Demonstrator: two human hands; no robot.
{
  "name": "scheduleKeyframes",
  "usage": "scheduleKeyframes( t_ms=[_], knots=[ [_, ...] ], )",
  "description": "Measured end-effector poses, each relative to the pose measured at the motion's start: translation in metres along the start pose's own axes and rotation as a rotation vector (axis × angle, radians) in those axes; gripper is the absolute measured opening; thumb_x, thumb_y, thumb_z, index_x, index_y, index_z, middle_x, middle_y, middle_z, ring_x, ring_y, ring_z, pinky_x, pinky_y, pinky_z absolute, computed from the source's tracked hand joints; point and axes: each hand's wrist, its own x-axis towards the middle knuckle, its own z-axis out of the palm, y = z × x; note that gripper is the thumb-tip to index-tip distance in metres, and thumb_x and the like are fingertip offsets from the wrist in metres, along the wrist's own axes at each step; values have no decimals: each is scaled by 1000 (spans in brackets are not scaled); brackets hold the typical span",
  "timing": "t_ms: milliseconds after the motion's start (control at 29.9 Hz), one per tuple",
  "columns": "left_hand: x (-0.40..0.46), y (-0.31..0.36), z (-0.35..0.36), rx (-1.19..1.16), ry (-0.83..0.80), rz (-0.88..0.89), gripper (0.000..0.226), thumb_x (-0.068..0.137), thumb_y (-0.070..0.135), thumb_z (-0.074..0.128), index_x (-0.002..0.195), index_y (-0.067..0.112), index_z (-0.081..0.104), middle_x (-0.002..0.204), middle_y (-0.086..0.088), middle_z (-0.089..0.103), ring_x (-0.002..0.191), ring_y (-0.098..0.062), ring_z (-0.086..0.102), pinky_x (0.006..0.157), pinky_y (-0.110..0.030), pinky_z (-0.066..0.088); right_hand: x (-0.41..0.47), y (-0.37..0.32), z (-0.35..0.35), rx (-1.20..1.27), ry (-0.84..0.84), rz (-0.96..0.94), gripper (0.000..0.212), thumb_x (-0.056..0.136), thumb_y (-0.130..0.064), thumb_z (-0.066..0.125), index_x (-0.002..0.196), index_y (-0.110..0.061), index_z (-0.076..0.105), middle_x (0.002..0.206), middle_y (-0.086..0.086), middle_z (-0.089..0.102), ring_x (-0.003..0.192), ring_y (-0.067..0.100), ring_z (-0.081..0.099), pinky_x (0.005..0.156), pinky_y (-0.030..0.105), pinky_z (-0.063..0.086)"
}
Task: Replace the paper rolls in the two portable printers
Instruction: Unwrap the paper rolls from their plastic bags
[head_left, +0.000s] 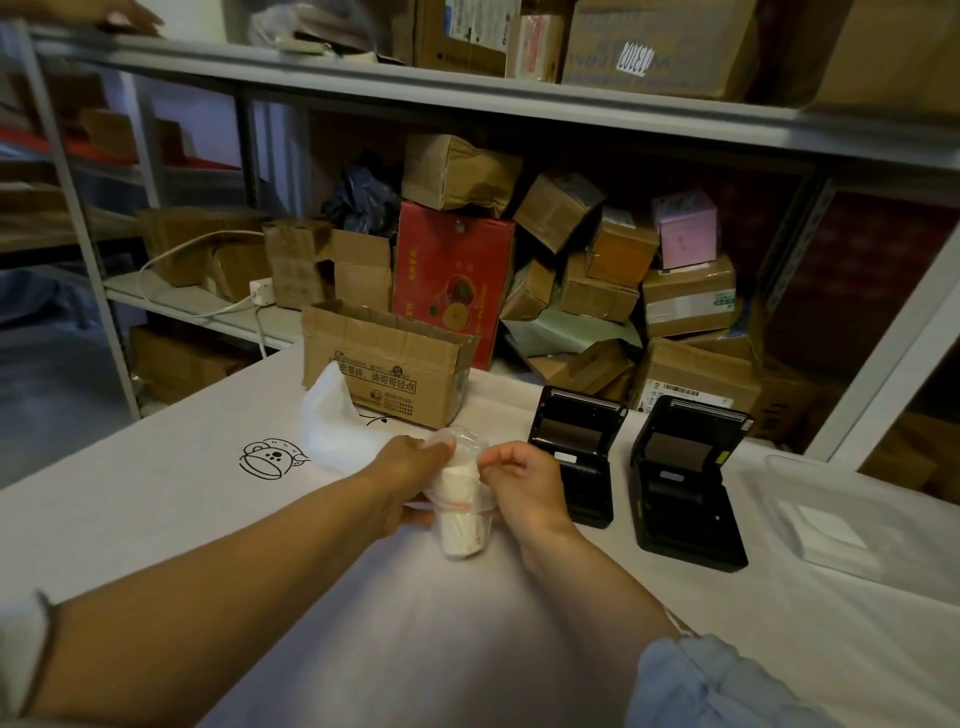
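Note:
Two black portable printers stand side by side on the white-covered table, both with lids raised: the nearer-left printer (575, 457) and the right printer (685, 483). Just left of them I hold a clear plastic bag of white paper rolls (460, 512) above the table. My left hand (410, 478) grips the bag from the left side. My right hand (519, 486) pinches the bag's plastic at its upper right edge. The inside of each printer bay looks dark; I cannot tell whether a roll sits in it.
An open cardboard box (384, 364) stands behind my hands, with a white plastic bag (332, 421) leaning against it. A clear tray (852, 519) with white sheets lies at the right. Metal shelving (467, 98) stacked with parcels rises behind the table.

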Motion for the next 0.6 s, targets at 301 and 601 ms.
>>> scheduleKeyframes(
  t_ms=[301, 601],
  knots=[
    [4, -2, -1, -78, 203, 170, 22, 94, 8, 47, 111, 8, 61, 108, -15, 62, 100, -32, 59, 87, -40, 51, -8, -10, -5, -622, -135, -182, 33, 80, -26, 71, 113, -30, 66, 123, -7, 55, 107, 15, 57, 88, 35, 52],
    [3, 1, 10, -100, 98, 125, 27, 92, -1, 39, 89, 12, 63, 92, -11, 63, 81, -22, 58, 73, -28, 48, -22, -14, -3, -986, -106, -379, 43, 82, -27, 71, 122, -21, 58, 121, 1, 45, 115, 22, 46, 87, 34, 47]
  ],
)
